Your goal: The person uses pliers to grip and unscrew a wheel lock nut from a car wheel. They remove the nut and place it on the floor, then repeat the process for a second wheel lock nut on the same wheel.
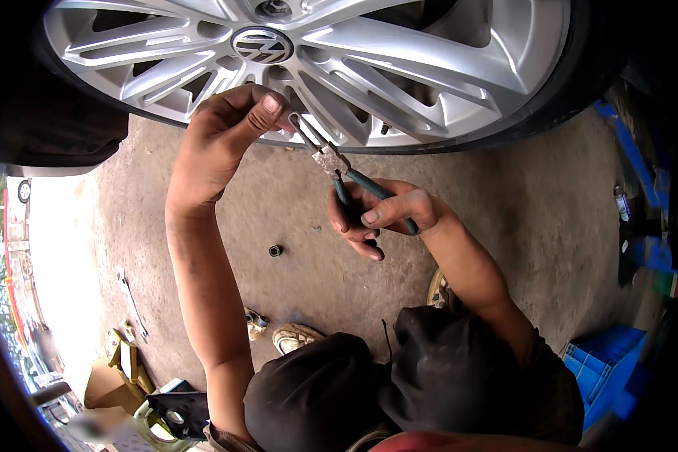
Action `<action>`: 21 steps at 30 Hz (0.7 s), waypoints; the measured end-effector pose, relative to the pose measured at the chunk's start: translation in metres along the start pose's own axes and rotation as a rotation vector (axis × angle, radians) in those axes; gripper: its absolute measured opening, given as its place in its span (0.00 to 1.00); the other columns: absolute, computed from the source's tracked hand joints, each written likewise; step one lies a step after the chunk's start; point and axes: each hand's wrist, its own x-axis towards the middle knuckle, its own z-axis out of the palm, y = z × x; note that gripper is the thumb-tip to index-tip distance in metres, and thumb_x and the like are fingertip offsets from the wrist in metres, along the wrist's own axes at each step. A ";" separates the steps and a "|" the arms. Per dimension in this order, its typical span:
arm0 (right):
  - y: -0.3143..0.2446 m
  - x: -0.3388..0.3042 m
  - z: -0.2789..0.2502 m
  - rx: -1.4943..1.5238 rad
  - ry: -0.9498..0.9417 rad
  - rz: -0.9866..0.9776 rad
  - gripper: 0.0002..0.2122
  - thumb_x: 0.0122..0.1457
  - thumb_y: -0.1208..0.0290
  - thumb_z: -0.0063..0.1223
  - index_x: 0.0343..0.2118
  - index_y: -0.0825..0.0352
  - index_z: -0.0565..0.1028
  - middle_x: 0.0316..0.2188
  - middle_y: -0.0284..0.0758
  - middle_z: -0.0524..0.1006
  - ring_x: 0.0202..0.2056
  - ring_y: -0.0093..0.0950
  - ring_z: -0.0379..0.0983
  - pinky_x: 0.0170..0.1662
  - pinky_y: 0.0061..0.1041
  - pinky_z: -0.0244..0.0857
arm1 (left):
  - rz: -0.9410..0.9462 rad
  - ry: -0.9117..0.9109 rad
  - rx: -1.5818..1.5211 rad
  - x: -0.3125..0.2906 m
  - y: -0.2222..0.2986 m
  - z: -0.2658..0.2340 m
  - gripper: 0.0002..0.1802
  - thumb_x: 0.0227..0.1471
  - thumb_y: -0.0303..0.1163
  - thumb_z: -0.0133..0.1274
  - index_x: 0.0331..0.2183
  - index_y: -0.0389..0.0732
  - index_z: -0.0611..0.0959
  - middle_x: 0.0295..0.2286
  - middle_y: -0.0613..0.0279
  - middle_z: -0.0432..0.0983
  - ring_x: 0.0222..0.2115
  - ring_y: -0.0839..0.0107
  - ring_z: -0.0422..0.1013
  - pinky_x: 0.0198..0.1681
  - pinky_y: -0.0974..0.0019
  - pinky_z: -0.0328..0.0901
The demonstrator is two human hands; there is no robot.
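A silver alloy car wheel [422, 56] fills the top of the view. In front of its lower spokes, my right hand [384, 211] grips a pair of long-nose pliers [330, 160] by their dark green handles. Their thin jaws are a little apart and point up and left. My left hand [237, 135] is closed in a pinch just left of the jaw tips, close to the wheel's hub. Whatever lies between its thumb and fingers is hidden or too small to name. The tip of one jaw is close to or touching these fingers.
On the concrete floor lie a small dark socket [276, 250] and, farther left, a wrench [132, 301]. Cardboard and assorted parts [117, 377] sit at the lower left. At the lower right stands a blue plastic crate [599, 369]. A blue metal frame [633, 158] rises at the right.
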 end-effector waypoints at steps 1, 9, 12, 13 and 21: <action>0.000 -0.001 -0.001 0.006 -0.013 0.002 0.16 0.51 0.63 0.50 0.39 0.70 0.69 0.23 0.32 0.69 0.22 0.26 0.72 0.26 0.23 0.63 | -0.023 -0.012 -0.001 0.000 0.000 0.000 0.17 0.57 0.40 0.56 0.33 0.32 0.82 0.29 0.61 0.79 0.33 0.73 0.74 0.43 0.69 0.66; -0.003 -0.004 -0.003 0.042 -0.117 0.000 0.17 0.50 0.63 0.51 0.39 0.71 0.69 0.24 0.33 0.68 0.22 0.27 0.70 0.26 0.24 0.64 | -0.063 -0.068 -0.081 -0.002 -0.003 0.002 0.18 0.56 0.39 0.57 0.37 0.32 0.83 0.32 0.59 0.80 0.33 0.72 0.74 0.44 0.67 0.65; -0.003 -0.004 -0.004 0.052 -0.130 -0.002 0.18 0.50 0.62 0.51 0.39 0.71 0.70 0.24 0.33 0.68 0.22 0.27 0.70 0.26 0.24 0.64 | -0.107 -0.048 -0.092 -0.002 -0.004 0.002 0.18 0.56 0.40 0.57 0.36 0.32 0.83 0.32 0.58 0.80 0.33 0.72 0.74 0.44 0.67 0.66; -0.003 -0.003 -0.003 0.060 -0.116 0.001 0.18 0.50 0.61 0.52 0.37 0.71 0.69 0.22 0.33 0.66 0.21 0.26 0.69 0.24 0.24 0.64 | -0.115 -0.053 -0.105 -0.002 -0.004 0.003 0.17 0.56 0.40 0.57 0.35 0.32 0.83 0.31 0.58 0.80 0.32 0.72 0.74 0.44 0.67 0.66; 0.000 -0.001 0.000 0.079 -0.057 -0.023 0.19 0.50 0.58 0.55 0.35 0.71 0.69 0.21 0.32 0.65 0.22 0.25 0.68 0.22 0.22 0.65 | -0.137 -0.013 -0.067 0.001 -0.002 0.010 0.21 0.55 0.44 0.57 0.30 0.32 0.84 0.26 0.57 0.81 0.30 0.71 0.76 0.41 0.68 0.67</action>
